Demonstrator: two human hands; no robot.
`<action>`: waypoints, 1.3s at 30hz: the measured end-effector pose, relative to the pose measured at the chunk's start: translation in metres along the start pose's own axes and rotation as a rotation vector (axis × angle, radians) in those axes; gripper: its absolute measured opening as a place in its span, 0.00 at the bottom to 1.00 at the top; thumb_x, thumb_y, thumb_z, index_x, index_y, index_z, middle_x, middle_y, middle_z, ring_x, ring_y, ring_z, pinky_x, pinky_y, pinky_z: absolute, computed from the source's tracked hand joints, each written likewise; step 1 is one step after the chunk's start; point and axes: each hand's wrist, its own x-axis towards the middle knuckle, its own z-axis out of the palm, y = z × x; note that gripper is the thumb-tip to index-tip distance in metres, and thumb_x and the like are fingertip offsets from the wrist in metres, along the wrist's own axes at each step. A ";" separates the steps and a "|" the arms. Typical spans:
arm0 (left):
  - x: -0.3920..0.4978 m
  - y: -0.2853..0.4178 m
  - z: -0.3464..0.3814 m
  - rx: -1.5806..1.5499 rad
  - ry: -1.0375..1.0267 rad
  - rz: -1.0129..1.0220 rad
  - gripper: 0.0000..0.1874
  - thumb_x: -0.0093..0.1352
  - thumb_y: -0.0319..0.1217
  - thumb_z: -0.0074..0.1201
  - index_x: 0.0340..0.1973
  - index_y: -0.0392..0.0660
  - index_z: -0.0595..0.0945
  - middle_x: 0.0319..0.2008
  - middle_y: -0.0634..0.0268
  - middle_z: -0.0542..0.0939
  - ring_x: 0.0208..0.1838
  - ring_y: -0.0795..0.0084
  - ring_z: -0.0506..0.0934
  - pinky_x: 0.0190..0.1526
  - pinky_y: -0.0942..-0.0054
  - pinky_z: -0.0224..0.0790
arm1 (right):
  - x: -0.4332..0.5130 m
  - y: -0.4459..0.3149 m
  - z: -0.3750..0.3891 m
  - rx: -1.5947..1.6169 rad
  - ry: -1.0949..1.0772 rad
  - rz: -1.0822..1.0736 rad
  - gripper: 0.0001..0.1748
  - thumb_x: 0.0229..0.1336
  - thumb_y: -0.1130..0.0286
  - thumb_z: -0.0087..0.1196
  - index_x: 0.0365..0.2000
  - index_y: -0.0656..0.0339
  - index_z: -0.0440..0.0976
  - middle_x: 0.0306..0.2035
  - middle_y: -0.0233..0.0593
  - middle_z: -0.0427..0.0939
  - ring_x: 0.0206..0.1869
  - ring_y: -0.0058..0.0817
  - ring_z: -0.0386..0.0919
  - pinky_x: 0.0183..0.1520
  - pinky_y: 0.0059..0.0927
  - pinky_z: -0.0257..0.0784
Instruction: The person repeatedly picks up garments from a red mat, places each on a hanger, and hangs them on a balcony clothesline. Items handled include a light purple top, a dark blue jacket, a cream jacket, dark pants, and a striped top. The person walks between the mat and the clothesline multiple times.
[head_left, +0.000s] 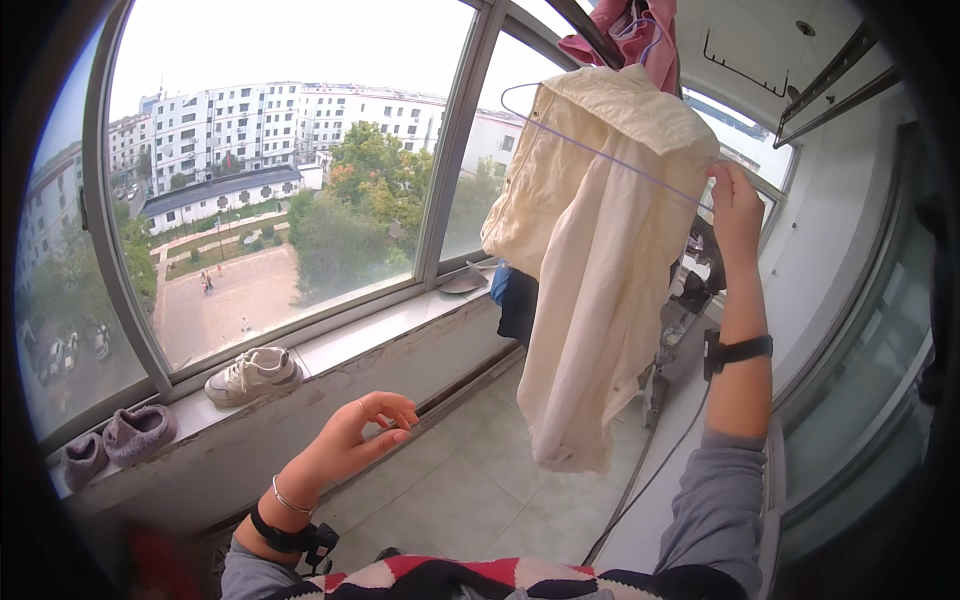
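Observation:
A cream-coloured collared garment (577, 225) hangs in front of me at the upper right, with a thin purple wire hanger (600, 154) against it; one rounded end of the hanger sticks out at the left. My right hand (731, 187) is raised at the garment's right edge, fingertips pinching there by the hanger's right side; whether they grip cloth or wire is hard to tell. My left hand (375, 435) is held low over the floor, left of the garment, fingers loosely curled and apart, holding nothing. The hanger's hook is hidden.
Pink clothing (652, 37) hangs behind, beside a dark rail (589, 30). A pale sneaker (251, 375), fuzzy slippers (139, 433) and a grey object (463, 281) lie on the windowsill (345, 349). Dark drying rails (832, 82) are at upper right. A cable (660, 480) runs down from my right wrist strap.

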 end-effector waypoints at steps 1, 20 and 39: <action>0.006 -0.009 -0.003 -0.047 -0.041 -0.003 0.16 0.69 0.26 0.58 0.53 0.44 0.75 0.43 0.66 0.82 0.45 0.74 0.79 0.47 0.72 0.69 | 0.014 0.008 0.007 -0.021 -0.007 0.000 0.11 0.68 0.66 0.48 0.37 0.60 0.77 0.19 0.30 0.70 0.21 0.17 0.64 0.27 0.23 0.62; 0.206 -0.203 -0.038 -0.046 -0.024 -0.008 0.30 0.70 0.35 0.60 0.63 0.38 0.65 0.55 0.56 0.76 0.59 0.68 0.74 0.50 0.69 0.72 | 0.005 0.083 0.110 0.377 -0.259 0.380 0.16 0.71 0.60 0.48 0.36 0.60 0.80 0.18 0.21 0.62 0.21 0.11 0.58 0.23 0.18 0.57; 0.245 -0.286 0.016 -0.465 -0.340 -0.266 0.28 0.68 0.32 0.60 0.60 0.33 0.70 0.57 0.57 0.75 0.57 0.69 0.73 0.57 0.69 0.68 | -0.014 0.065 0.154 0.719 -0.147 0.359 0.18 0.71 0.57 0.48 0.44 0.63 0.76 0.23 0.28 0.69 0.21 0.14 0.65 0.21 0.18 0.57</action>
